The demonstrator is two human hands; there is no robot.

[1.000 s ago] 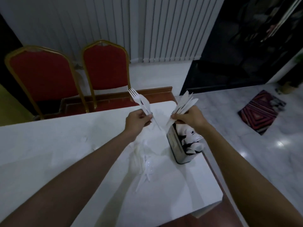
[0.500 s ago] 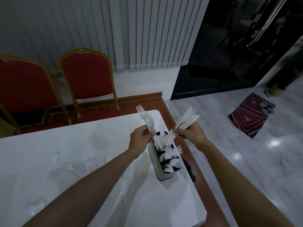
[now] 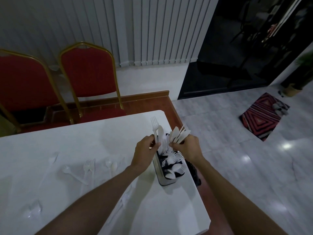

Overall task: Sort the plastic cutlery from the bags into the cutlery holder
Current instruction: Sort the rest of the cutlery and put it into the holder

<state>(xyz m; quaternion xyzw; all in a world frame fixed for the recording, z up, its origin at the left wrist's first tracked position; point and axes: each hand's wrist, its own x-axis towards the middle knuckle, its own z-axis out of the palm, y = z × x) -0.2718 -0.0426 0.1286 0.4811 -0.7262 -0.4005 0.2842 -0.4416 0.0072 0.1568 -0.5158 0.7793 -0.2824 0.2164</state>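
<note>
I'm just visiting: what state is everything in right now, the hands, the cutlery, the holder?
holder, upright on the table, partly filled with cutlery.
left hand, grips a fork and one more piece.
fork, held tines up beside the holder.
right hand, grips a fanned bundle.
bundle, held above the holder, not yet in.
loose cutlery, lying flat on the table.

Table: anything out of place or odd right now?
Yes. Loose forks and spoons lie scattered flat on the table, left of the cutlery holder, not yet sorted. The holder itself stands upright but close to the table's right edge, so a nudge might tip it off.
</note>
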